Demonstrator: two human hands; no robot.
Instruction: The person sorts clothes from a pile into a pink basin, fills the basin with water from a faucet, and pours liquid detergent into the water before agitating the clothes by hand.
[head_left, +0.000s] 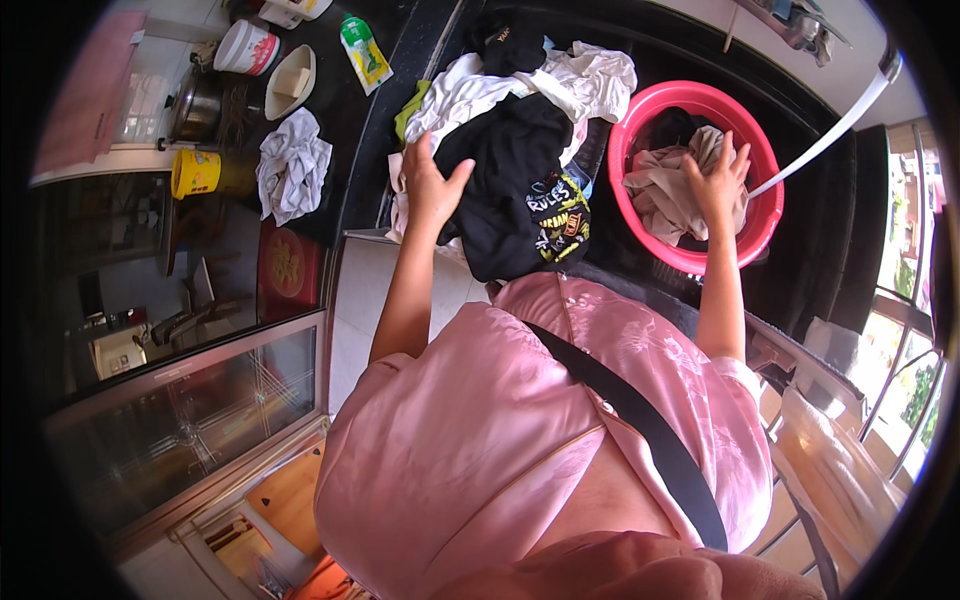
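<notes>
My left hand (437, 186), fingers apart, is at the left edge of a heap of laundry and holds nothing. In that heap a black printed garment (506, 172) lies over white garments (465, 90). A pink plastic basin (769, 217) stands to the right of the heap. Over the basin, my right hand (718, 180) has its fingers spread on a bunched beige garment (660, 191); I see no grip on it. A dark cloth (675, 126) lies behind the beige garment in the basin. A white stream or hose (832, 139) slants from the upper right to the basin's rim.
On the dark counter at the left are a crumpled pale cloth (294, 169), a green-and-yellow pouch (365, 56), a soap dish (291, 82) and a yellow tub (196, 174). A barred window (900, 300) is at the right. A glass-panelled door (202, 420) is at lower left.
</notes>
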